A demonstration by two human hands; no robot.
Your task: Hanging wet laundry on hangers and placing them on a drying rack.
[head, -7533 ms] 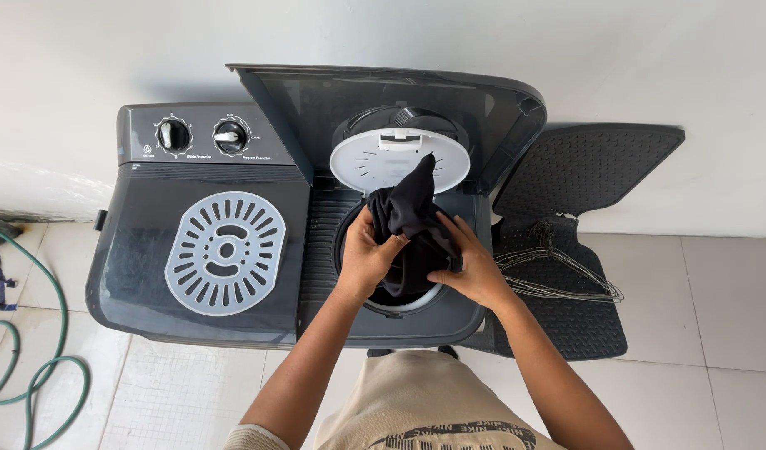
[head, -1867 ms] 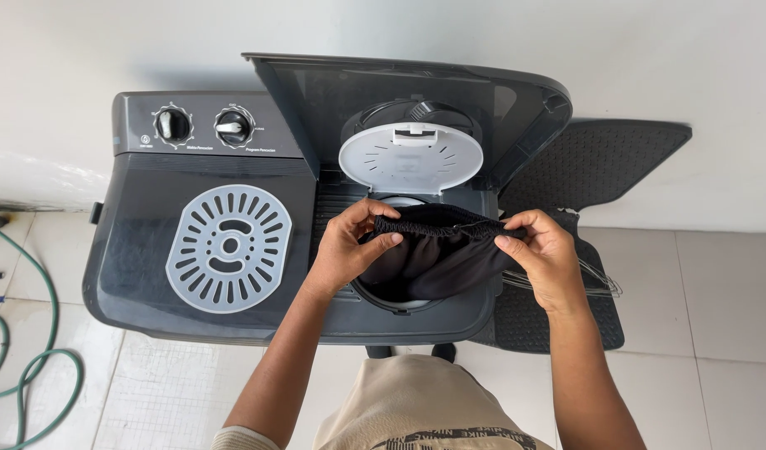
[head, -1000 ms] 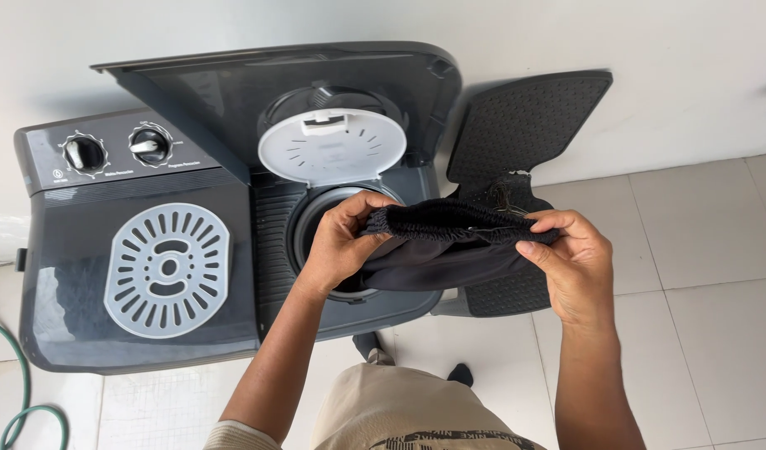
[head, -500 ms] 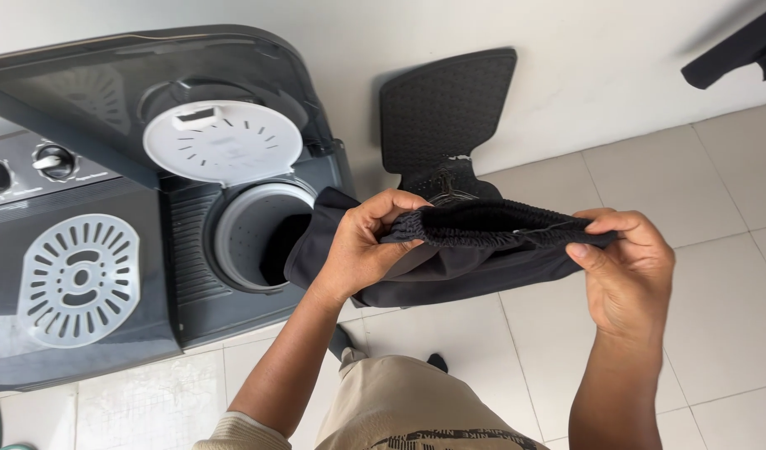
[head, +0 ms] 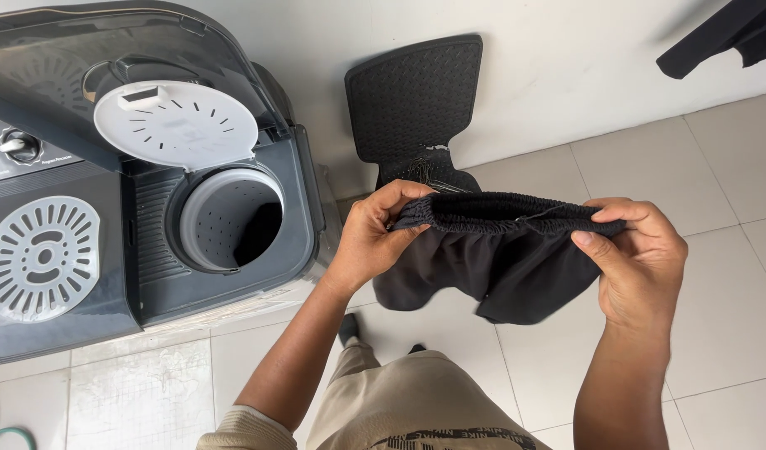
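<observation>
While the open spin tub (head: 225, 218) holds something dark (unclear what), left hand (head: 373, 237) and right hand (head: 637, 258) pinch the black shorts (head: 500, 258) by the stretched waistband.

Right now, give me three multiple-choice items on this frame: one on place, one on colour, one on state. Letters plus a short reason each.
1. Where are the black shorts?
A. Inside the spin tub
B. Held in the air over the tiled floor, right of the washing machine
C. Lying on the rubber mat

2. What colour is the round inner lid above the spin tub?
A. White
B. Green
C. Red

3. How does the spin tub stand?
A. Shut under both lids
B. Open, both lids raised
C. Covered by the slotted disc

Answers:
1 B: the left hand and right hand each pinch one end of the elastic waistband, and the legs hang free above the tiled floor.
2 A: it shows white against the dark grey washing machine.
3 B: the perforated wall of the tub is in plain view.
</observation>
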